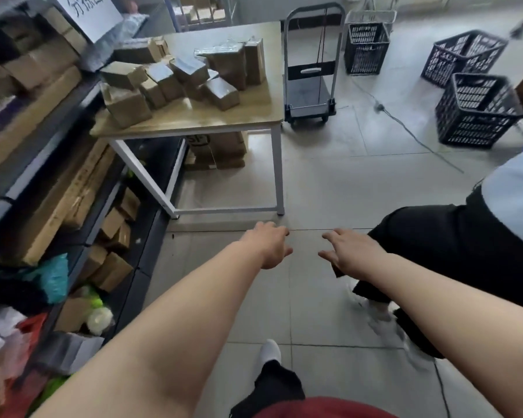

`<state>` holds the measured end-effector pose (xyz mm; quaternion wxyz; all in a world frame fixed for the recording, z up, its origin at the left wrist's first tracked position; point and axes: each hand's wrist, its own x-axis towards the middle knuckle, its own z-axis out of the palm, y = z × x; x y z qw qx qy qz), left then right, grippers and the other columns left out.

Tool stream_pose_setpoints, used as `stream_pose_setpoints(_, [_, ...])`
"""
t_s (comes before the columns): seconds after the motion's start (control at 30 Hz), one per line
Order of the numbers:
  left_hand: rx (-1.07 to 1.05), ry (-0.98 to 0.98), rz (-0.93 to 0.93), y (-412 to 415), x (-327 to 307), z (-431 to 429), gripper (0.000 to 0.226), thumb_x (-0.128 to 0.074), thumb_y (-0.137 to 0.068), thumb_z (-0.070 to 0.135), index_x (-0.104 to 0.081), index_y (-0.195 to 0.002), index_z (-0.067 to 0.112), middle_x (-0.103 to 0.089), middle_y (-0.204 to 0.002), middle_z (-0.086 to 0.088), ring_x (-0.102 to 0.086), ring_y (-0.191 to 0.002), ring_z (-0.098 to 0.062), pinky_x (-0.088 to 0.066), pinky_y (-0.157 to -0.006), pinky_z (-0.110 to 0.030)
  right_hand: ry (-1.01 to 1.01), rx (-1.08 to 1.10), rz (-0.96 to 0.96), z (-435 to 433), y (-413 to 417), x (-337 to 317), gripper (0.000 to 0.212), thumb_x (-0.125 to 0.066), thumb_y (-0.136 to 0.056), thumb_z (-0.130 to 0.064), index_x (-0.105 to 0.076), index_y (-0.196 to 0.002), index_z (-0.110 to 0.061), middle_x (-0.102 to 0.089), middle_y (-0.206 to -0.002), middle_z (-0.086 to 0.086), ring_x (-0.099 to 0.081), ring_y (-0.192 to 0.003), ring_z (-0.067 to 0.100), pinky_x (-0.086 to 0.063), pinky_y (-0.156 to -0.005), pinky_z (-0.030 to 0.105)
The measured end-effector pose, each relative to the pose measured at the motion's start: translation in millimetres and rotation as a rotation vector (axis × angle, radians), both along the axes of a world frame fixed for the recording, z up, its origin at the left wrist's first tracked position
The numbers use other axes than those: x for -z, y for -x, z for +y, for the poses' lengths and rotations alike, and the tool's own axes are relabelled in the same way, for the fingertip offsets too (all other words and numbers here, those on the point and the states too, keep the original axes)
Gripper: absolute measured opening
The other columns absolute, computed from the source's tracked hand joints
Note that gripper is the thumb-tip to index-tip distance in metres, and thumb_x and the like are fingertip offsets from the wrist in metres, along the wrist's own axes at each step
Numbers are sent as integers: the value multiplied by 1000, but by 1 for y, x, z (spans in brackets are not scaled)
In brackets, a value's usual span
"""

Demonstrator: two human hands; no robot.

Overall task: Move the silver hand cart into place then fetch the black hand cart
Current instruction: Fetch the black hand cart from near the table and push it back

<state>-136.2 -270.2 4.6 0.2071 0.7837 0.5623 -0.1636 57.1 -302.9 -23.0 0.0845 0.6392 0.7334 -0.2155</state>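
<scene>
The silver hand cart [311,70] stands on the tiled floor just right of the wooden table [254,116], its tall handle loop upright and its flat deck bare. No black hand cart is in view. My left hand [271,247] and my right hand [349,251] reach forward over the floor, well short of the cart. Both hold nothing, with fingers loosely spread and curled downward.
Cardboard parcels [175,76] are piled on the table. Shelves of boxes [52,188] line the left side. Black plastic crates [477,110] and a wire basket trolley [367,43] stand at the back right. Another person [465,251] in black trousers stands close on the right. A cable [411,134] crosses the floor.
</scene>
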Motion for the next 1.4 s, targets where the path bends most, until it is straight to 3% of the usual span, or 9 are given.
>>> stream_pose_setpoints(0.2, [165, -64, -23, -5, -10, 100, 50, -44, -94, 42, -38, -139, 19, -42, -140, -8, -35, -128, -30, -36, -102, -44, -77, 132, -16, 71, 1, -15, 55, -40, -92, -51, -39, -137, -19, -44, -140, 3, -41, -128, 26, -36, -105, 40])
stream_pose_setpoints(0.33, [205, -99, -62, -15, -19, 161, 50, -45, -94, 39, -39, -139, 18, -43, -140, -8, -35, -128, -30, -36, -103, -42, -107, 193, 10, 111, -6, -18, 57, -38, -91, -55, -37, -138, -23, -41, -141, 0, -38, -130, 26, -36, -105, 44])
stream_pose_setpoints(0.47, [214, -115, -50, -36, -28, 217, 52, -46, -94, 38, -36, -141, 18, -40, -144, -8, -32, -131, -29, -34, -106, -45, -136, 203, 41, 162, -21, -19, 56, -39, -92, -54, -37, -138, -22, -41, -141, 0, -38, -130, 26, -35, -106, 40])
stream_pose_setpoints(0.87, [47, -187, -90, -107, -63, 358, 51, -46, -94, 41, -38, -140, 21, -39, -145, -6, -32, -132, -28, -35, -104, -46, -229, 144, 55, 334, -111, -60, 55, -40, -92, -52, -40, -137, -22, -43, -139, 3, -39, -128, 27, -32, -104, 40])
stream_pose_setpoints(1.17, [58, -197, -63, -152, -65, 471, 51, -47, -94, 41, -37, -140, 22, -37, -147, -5, -30, -134, -27, -31, -106, -44, -236, 154, 49, 449, -166, -67, 55, -39, -92, -53, -39, -138, -22, -43, -141, 3, -40, -128, 27, -34, -103, 41])
stream_pose_setpoints(1.4, [87, -204, -69, -190, -50, 608, 50, -46, -94, 42, -38, -138, 21, -39, -144, -8, -33, -132, -30, -31, -105, -42, -238, 157, 25, 584, -192, -65, 54, -40, -93, -51, -39, -138, -21, -43, -142, 3, -38, -130, 26, -33, -103, 41])
